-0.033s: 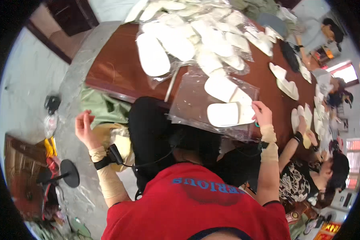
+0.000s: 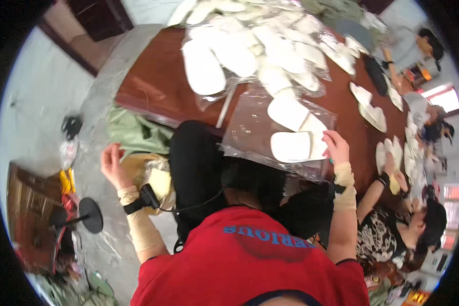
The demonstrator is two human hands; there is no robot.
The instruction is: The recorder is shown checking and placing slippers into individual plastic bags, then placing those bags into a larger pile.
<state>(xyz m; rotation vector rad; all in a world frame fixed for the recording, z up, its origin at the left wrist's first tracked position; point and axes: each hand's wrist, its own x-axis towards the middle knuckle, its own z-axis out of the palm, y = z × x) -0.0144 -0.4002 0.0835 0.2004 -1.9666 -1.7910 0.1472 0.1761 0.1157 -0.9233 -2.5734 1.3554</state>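
A pair of white closed-toe slippers [image 2: 290, 146] lies on a clear plastic bag [image 2: 247, 125] near the table's front edge. At the right end of the pair, my right hand [image 2: 337, 148] has its fingers closed on the sole's edge. Something small and green shows by that hand. My left hand [image 2: 113, 164] is raised away from the table on the left, fingers loosely bent and nothing visible in them. Below and beside it sits an open bag [image 2: 159, 178] with pale yellow contents. Beige wraps and black straps circle both my forearms.
White slippers in clear plastic [image 2: 224, 56] are heaped at the table's back. A pale stick [image 2: 226, 107] lies left of the plastic bag. Loose slippers [image 2: 370, 109] lie to the right, where a co-worker's hands [image 2: 392, 171] handle more. A round black stand [image 2: 91, 215] is at far left.
The view has shifted slightly, so the scene sits a little farther right. My right hand stays at the slippers' edge, and my left hand remains raised at the left.
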